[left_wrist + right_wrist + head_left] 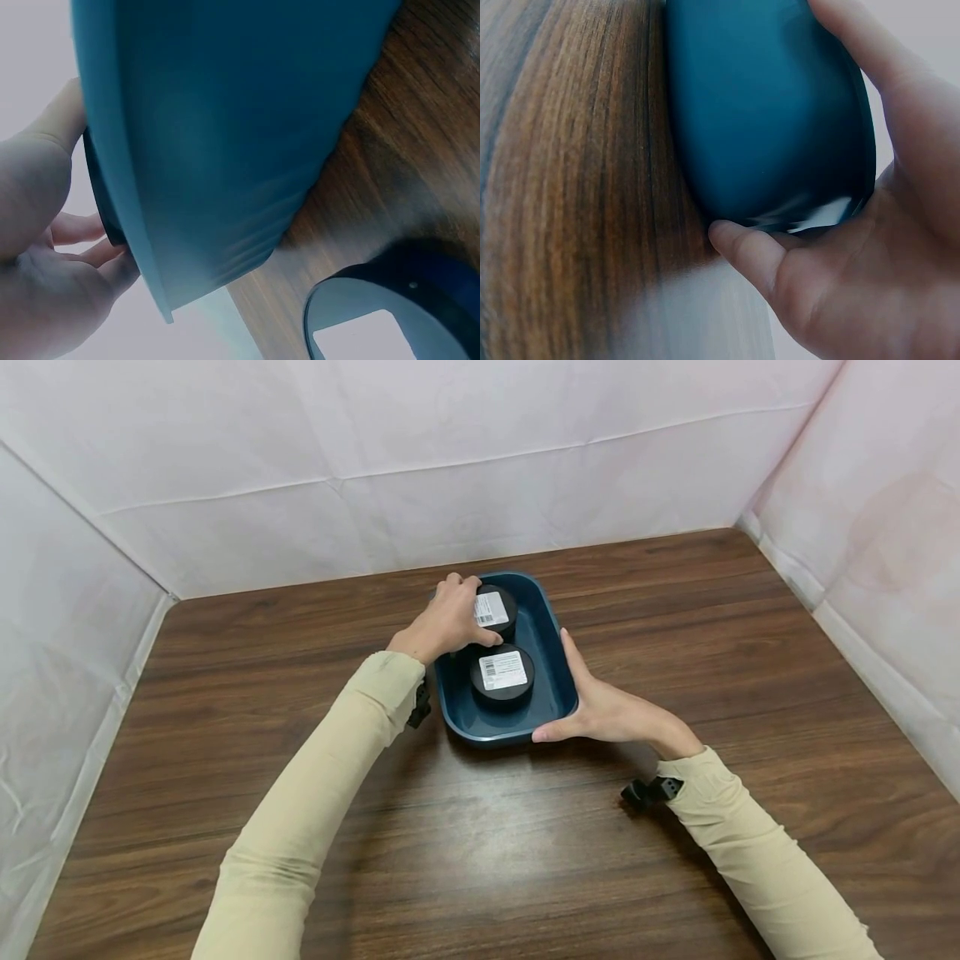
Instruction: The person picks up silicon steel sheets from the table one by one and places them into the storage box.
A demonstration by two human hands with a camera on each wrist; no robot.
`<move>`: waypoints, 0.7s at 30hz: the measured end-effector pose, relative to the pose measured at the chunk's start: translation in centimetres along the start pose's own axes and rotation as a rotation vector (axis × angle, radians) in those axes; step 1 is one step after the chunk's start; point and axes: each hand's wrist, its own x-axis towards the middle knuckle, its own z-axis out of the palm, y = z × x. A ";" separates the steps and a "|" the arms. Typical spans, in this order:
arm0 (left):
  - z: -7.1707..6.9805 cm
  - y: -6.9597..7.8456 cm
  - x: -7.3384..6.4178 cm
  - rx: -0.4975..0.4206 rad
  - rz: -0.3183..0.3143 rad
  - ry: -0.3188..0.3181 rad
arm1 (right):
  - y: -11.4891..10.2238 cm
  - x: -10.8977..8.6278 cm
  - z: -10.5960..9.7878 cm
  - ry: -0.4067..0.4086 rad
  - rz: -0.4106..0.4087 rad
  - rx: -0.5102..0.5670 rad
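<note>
On the table stands a deep dark-blue tray with rounded corners. Two black round containers with white labels are inside it: a near container and a far container. My left hand reaches over the tray's left rim and grips the far container between thumb and fingers; in the left wrist view the tray wall hides most of that container. With thumb and fingers spread around the tray's near right corner, my right hand holds the tray from outside.
The brown wooden table runs back to a white cloth wall. More white cloth hangs at both sides. A dark round object with a white patch shows at the lower right of the left wrist view; its kind is unclear.
</note>
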 end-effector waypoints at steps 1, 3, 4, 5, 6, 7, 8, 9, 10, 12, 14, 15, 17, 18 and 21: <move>0.0 0.0 0.0 0.001 0.001 -0.002 | 0.0 0.0 0.0 -0.001 -0.001 0.001; -0.1 0.0 0.0 0.003 0.001 -0.007 | 0.0 0.1 0.0 -0.004 0.002 -0.003; -0.1 0.0 0.0 0.005 -0.001 -0.011 | 0.0 0.1 0.0 -0.005 0.005 -0.005; -0.2 -0.1 0.0 0.005 -0.002 -0.014 | 0.0 0.1 0.0 -0.005 0.005 -0.007; -0.2 -0.1 0.0 0.005 -0.005 -0.017 | 0.0 0.1 0.0 -0.005 0.004 -0.008; -0.2 -0.1 -0.1 0.005 -0.009 -0.018 | 0.0 0.1 0.1 -0.005 0.004 -0.008; -0.3 -0.1 -0.1 0.004 -0.013 -0.020 | 0.0 0.1 0.0 -0.005 0.003 -0.008; -0.3 -0.2 -0.1 0.005 -0.015 -0.020 | 0.0 0.1 0.1 -0.006 0.002 -0.007; -0.3 -0.2 -0.1 0.006 -0.016 -0.020 | -0.1 0.1 0.1 -0.007 0.001 -0.007; -0.2 -0.3 -0.1 0.004 -0.018 -0.019 | -0.1 0.1 0.0 -0.008 -0.002 -0.007; -0.2 -0.4 -0.1 0.003 -0.017 -0.019 | -0.1 0.1 0.0 -0.009 0.000 -0.006; -0.2 -0.4 -0.1 0.000 -0.017 -0.018 | -0.1 0.1 0.0 -0.009 0.004 -0.006; -0.2 -0.5 -0.2 -0.010 -0.017 -0.018 | -0.1 0.1 0.0 -0.010 0.007 -0.005; -0.2 -0.6 -0.2 -0.016 -0.016 -0.019 | -0.1 0.1 0.0 -0.010 0.006 -0.004; -0.1 -0.6 -0.3 -0.036 -0.016 -0.022 | -0.1 0.1 0.0 -0.011 0.010 -0.011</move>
